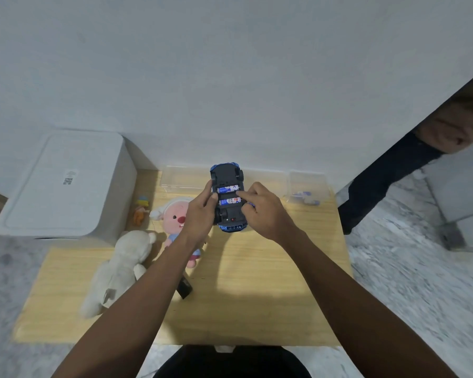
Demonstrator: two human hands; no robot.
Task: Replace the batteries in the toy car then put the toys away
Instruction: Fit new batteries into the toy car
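A blue toy car (pixel 228 175) is held upside down above the wooden table (pixel 271 282), its black underside up and the battery bay uncovered. Two blue-and-white batteries (pixel 228 189) lie side by side in the bay. My left hand (pixel 200 214) grips the car's left side. My right hand (pixel 265 211) rests on the car's right side, its index fingertip pressing on the batteries' right ends; something small and blue shows under its fingers. A small black piece (pixel 185 287) lies on the table under my left forearm.
A white lidded storage bin (pixel 66 184) stands at the table's back left. A white plush (pixel 118 268), a pink-faced plush (pixel 175 216) and a small orange toy (pixel 140 211) lie left of the car. Clear plastic trays (pixel 306 186) with spare batteries sit at the back.
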